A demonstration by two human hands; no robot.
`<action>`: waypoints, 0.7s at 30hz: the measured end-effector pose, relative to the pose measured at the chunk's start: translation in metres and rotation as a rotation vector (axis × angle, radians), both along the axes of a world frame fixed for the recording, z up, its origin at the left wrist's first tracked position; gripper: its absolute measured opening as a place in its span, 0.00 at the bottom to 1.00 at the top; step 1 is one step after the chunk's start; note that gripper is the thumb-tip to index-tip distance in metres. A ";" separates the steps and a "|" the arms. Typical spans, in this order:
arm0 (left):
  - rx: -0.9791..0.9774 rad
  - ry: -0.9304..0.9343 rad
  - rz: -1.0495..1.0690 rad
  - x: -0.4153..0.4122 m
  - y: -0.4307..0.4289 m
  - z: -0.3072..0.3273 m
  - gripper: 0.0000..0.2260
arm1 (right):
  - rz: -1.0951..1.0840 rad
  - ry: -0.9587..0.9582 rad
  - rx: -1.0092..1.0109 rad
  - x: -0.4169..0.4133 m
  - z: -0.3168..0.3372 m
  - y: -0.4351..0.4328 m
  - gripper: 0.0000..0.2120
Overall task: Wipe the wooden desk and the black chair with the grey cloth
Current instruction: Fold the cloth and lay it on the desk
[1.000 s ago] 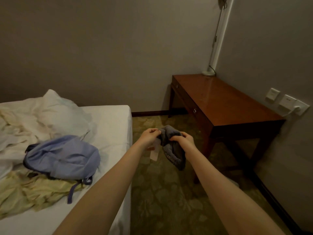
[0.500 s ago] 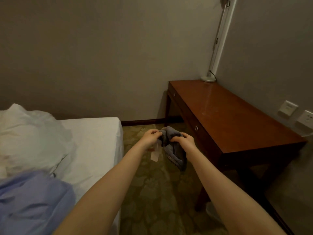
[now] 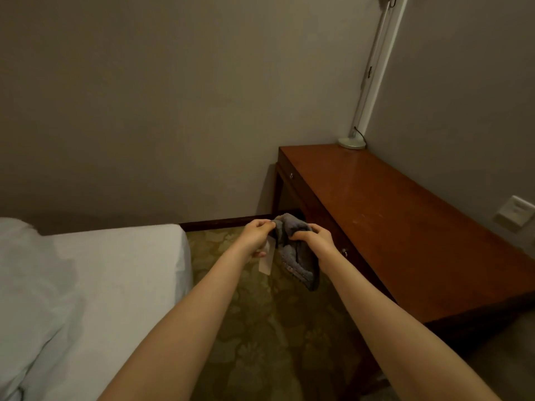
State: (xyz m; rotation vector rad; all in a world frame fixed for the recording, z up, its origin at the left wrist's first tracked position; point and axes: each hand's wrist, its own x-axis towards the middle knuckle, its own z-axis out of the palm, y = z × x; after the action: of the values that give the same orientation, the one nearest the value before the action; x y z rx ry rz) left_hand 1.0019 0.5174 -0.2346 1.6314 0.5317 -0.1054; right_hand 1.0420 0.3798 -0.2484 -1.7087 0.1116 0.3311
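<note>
Both hands hold a bunched grey cloth (image 3: 298,253) out in front of me, above the carpet. My left hand (image 3: 256,237) pinches its upper left edge, and a white label hangs down below that hand. My right hand (image 3: 314,238) grips the cloth's top from the right, and the rest droops beneath it. The wooden desk (image 3: 399,227) stands along the right wall, just right of my right hand, its reddish top bare except for a lamp at the far end. No black chair is in view.
A white lamp (image 3: 351,142) with a tall slanted arm stands on the desk's far corner. A bed with white sheets (image 3: 110,285) fills the left side. Patterned green carpet (image 3: 260,342) lies between bed and desk. A wall switch plate (image 3: 515,211) sits right of the desk.
The view has swung right and closer to the desk; the blue backpack and crumpled bedding have left the frame. Both hands keep holding the cloth the same way.
</note>
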 end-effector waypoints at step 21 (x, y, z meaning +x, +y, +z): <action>0.015 0.023 -0.209 0.222 0.166 0.006 0.14 | -0.163 -0.008 0.001 0.182 0.012 0.154 0.14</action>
State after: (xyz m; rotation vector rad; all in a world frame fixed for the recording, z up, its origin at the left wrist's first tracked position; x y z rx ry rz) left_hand 1.2234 0.6834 -0.2281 1.6990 0.3793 -0.2755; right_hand 1.2235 0.5338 -0.2361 -1.6875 0.2429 0.2029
